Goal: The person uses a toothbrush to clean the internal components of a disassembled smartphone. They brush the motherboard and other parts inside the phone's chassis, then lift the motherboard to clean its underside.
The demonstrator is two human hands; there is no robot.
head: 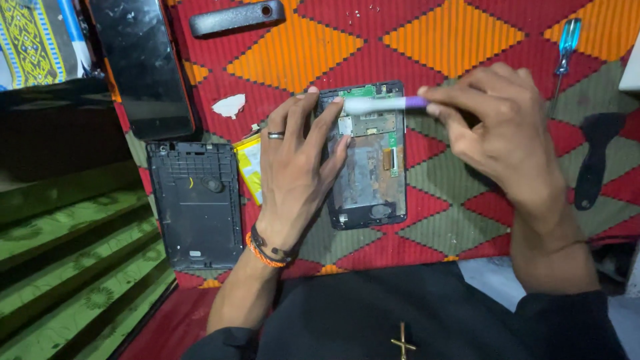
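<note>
An opened phone body (371, 167) with its circuit board exposed lies on a red, orange and green patterned cloth (460, 200). My left hand (293, 167) lies flat on its left edge, fingers pressing the top left corner. My right hand (497, 133) grips a white and purple pen-shaped tool (383, 104), whose tip reaches the upper part of the board, near my left fingertips.
A black back cover (198, 203) lies left of my left hand, a yellow battery (251, 167) between them. A dark screen panel (143, 63) and grey strip (233, 17) sit farther back. A blue-handled screwdriver (565, 50) and a black pry tool (593, 160) lie right.
</note>
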